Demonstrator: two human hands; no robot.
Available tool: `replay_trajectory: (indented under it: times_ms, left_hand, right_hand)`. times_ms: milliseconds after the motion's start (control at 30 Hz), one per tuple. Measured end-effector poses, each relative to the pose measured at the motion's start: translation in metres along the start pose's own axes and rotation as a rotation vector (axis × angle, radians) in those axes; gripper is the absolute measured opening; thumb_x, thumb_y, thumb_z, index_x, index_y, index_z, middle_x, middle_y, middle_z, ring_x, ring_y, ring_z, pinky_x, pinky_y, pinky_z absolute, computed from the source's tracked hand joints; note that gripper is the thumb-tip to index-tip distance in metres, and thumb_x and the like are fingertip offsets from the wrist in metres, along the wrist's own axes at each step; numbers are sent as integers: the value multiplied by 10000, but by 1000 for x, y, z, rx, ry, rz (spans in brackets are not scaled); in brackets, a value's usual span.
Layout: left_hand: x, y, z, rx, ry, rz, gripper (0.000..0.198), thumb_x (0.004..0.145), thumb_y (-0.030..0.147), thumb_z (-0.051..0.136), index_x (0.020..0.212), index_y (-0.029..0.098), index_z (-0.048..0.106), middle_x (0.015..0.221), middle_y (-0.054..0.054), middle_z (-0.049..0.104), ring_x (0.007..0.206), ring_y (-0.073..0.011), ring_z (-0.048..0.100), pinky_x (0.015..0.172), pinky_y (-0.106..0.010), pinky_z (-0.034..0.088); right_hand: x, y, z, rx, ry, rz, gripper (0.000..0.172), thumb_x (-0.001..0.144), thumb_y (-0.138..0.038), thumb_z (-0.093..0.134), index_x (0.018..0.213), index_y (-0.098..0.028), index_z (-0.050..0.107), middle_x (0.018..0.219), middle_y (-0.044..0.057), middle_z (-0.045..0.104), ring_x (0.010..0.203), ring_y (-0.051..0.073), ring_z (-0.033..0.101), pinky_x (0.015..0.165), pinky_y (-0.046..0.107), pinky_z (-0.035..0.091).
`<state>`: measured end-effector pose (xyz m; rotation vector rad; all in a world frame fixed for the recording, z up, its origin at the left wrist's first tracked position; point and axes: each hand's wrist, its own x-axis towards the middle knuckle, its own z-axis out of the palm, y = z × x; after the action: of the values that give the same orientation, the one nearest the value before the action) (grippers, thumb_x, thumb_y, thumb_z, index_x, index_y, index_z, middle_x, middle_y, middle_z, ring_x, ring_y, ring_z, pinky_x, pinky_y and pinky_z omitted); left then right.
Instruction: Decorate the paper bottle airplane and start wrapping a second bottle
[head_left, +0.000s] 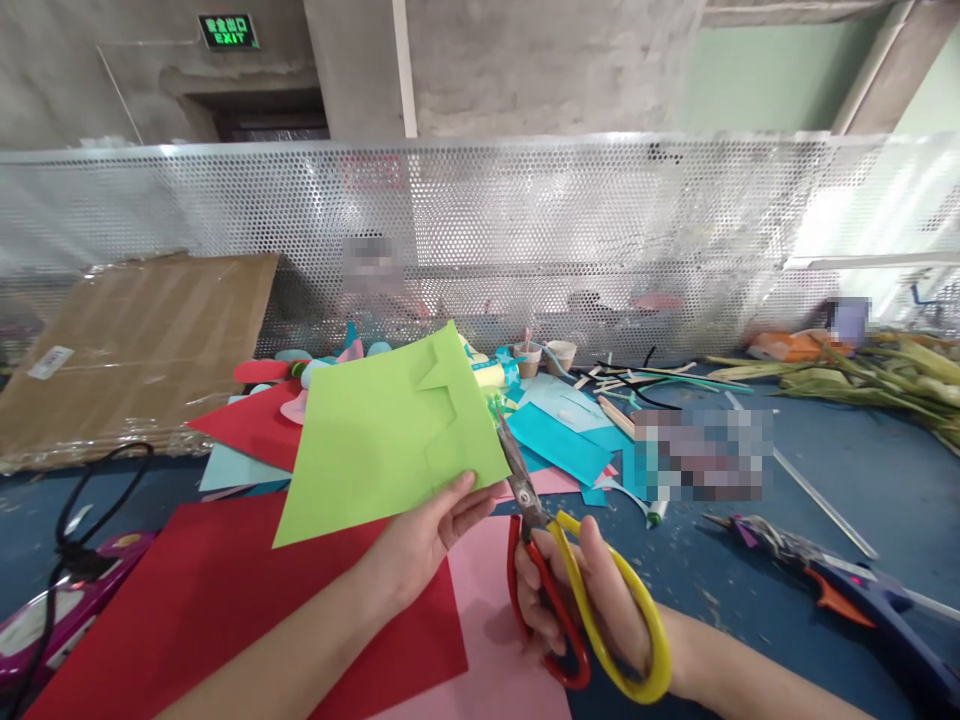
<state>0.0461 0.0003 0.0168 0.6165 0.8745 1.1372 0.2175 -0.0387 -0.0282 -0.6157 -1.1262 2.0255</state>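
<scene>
My left hand [427, 535] pinches the lower right corner of a light green paper sheet [382, 440], held up and tilted over the table. The sheet has a folded flap near its upper right. My right hand [592, 600] grips scissors [559, 580] with one red and one yellow handle loop, fingers through the loops. Their blades point up and left and touch the right edge of the green sheet.
Below lie a large red sheet [225, 610] and a pink sheet [487, 640] on the blue table [862, 460]. Teal, red and light blue paper scraps pile behind. A glue gun [832, 590] lies right, cardboard [127, 340] left, a perforated metal screen [525, 230] behind.
</scene>
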Motion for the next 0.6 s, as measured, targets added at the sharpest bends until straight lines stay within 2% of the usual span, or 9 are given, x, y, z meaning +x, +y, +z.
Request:
replay_trajectory:
  times_ms: [200, 400, 600]
  left_hand:
    - [0, -1, -3, 69, -100, 31, 60, 822, 173, 702, 839, 122, 730, 945, -86, 779, 984, -231, 722, 966, -327, 545]
    - [-1, -1, -3, 86, -103, 60, 95, 759, 211, 767, 804, 135, 732, 963, -82, 777, 998, -263, 717, 977, -368, 533]
    - [-3, 1, -3, 55, -79, 17, 81, 739, 189, 787, 776, 132, 743, 891, -58, 780, 939, -227, 733, 858, -280, 586]
  right_hand:
    - [-1, 0, 0, -10, 21, -5, 727, 739, -905, 274, 747, -200, 453, 539, -57, 428, 443, 74, 339, 490, 222, 392]
    - [-2, 0, -2, -97, 28, -41, 718, 745, -897, 291, 780, -198, 454, 571, -55, 425, 478, 76, 341, 518, 226, 390]
    - [1, -7, 7, -148, 100, -24, 748, 668, -949, 280, 696, -213, 411, 459, -93, 341, 363, 50, 276, 397, 204, 364]
